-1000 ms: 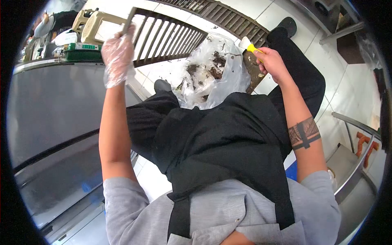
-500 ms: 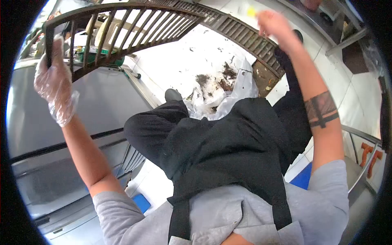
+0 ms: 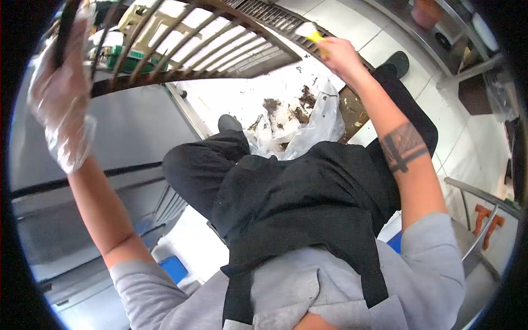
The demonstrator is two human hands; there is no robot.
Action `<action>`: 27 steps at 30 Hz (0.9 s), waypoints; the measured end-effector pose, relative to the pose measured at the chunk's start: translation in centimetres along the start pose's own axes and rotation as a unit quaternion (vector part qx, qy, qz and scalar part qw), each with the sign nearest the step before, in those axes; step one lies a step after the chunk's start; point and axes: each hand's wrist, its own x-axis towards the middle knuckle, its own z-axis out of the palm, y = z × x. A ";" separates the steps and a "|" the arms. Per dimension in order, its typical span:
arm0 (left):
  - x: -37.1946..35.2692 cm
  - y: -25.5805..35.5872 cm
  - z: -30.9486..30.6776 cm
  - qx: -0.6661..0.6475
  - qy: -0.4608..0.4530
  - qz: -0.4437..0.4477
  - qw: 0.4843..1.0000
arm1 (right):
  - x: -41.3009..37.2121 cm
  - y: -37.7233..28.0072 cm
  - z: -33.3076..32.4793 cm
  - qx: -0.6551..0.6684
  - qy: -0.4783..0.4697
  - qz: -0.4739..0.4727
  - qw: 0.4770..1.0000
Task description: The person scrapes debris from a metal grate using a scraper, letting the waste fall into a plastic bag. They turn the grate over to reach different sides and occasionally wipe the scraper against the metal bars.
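My left hand point(image 3: 63, 91), in a clear plastic glove, is closed around the end bar of a brown slatted floor-drain grate point(image 3: 203, 71). The grate is raised and tilted, reaching across the upper left. My bare right hand point(image 3: 342, 58) is closed on a small yellow-handled scraper point(image 3: 314, 36), whose pale head is blurred. The scraper is held beyond the grate's right end, above the floor drain. Below the grate lies a crumpled clear plastic bag point(image 3: 313, 129) with dark, wet debris point(image 3: 302, 104) on it.
More grating point(image 3: 269, 21) runs along the floor channel, with an uncovered dirty stretch point(image 3: 352, 113) beside the bag. A grey metal cabinet point(image 3: 137, 118) stands at left. A steel shelf point(image 3: 467, 47) is at upper right, and a metal rail point(image 3: 478, 192) is at right.
My right hand has moved left and slightly down with the scraper, toward the grate. My left hand and the grate sit further left and nearer, the grate's right end lower.
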 end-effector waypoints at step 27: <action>16.5 2.0 1.9 0.379 -0.249 0.307 0.837 | -5.6 0.6 3.6 -0.188 -0.072 -0.039 0.979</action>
